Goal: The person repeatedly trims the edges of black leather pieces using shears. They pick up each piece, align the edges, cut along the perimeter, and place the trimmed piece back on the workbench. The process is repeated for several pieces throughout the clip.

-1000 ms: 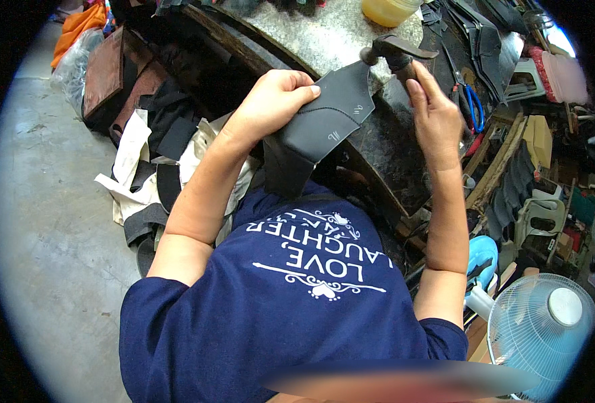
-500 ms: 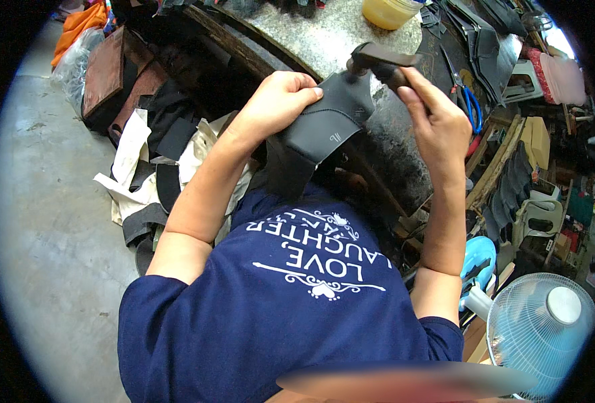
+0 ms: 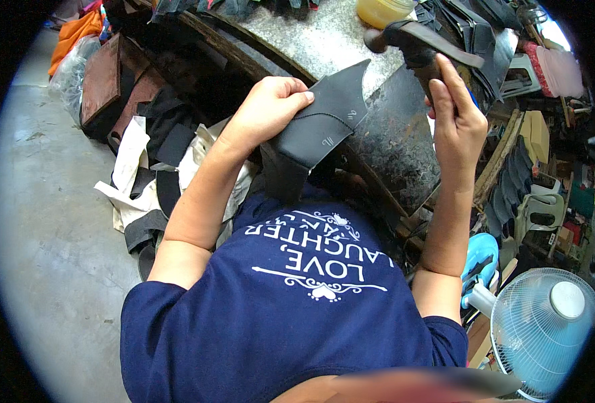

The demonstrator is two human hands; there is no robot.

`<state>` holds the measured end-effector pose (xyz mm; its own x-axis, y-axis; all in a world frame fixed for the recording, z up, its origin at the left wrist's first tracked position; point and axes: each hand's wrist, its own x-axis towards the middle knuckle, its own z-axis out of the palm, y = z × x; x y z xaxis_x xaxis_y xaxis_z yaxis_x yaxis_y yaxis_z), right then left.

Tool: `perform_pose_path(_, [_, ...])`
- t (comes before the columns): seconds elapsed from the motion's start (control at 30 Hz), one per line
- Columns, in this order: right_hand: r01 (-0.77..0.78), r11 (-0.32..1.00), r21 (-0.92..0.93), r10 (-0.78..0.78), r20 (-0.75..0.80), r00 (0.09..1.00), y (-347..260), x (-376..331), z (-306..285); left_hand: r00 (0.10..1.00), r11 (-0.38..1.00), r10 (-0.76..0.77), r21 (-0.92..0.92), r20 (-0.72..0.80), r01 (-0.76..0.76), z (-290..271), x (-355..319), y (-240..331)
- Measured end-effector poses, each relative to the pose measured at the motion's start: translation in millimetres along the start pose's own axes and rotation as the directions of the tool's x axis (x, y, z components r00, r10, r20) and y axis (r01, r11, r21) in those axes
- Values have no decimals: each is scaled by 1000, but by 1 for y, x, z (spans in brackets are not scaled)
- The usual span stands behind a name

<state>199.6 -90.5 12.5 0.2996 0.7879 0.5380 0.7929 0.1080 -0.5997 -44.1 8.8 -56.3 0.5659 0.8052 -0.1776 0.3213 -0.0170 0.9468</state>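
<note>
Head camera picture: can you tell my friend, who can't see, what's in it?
A person's right hand grips a hammer, apart from the folded black piece with a stitched seam that the left hand holds at a dark table. A tub of yellow stuff is at the top, and a fan is at the lower right.

hammer handle (image 3: pixel 424 75) partly hidden by the right hand (image 3: pixel 460 131), yellow jar (image 3: pixel 383 11) cropped at the upper edge

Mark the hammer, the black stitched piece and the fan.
Hammer (image 3: pixel 424 43): head view, on its dark head.
Black stitched piece (image 3: pixel 315 136): head view, on the panel below its curved seam.
Fan (image 3: pixel 539 333): head view, on its round grille.
</note>
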Motion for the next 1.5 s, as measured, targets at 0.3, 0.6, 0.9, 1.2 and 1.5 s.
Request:
perform_pose_path(0.3, [149, 847, -511, -90, 138, 986, -2, 5, -3, 1000, 999, -6, 36, 24, 6, -5, -12, 5])
perform_pose_path(0.6, [148, 889, -433, -78, 175, 981, 11, -2, 5, 1000, 996, 3, -87, 21, -1, -6, -15, 1])
perform_pose_path(0.9, [80, 958, -274, -29, 185, 982, 12, -16, 7, 998, 999, -40, -16, 38, 40, -4, -13, 8])
perform_pose_path(1.2, [94, 910, -404, -36, 151, 988, 51, -28, -36, 933, 879, 315, 424, -173, -219, -15, -40, 60])
perform_pose_path(1.5, [492, 870, 30, -446, 474, 759, -49, 2, -19, 496, 377, 868, 629, 15, -680, 20, -48, 114])
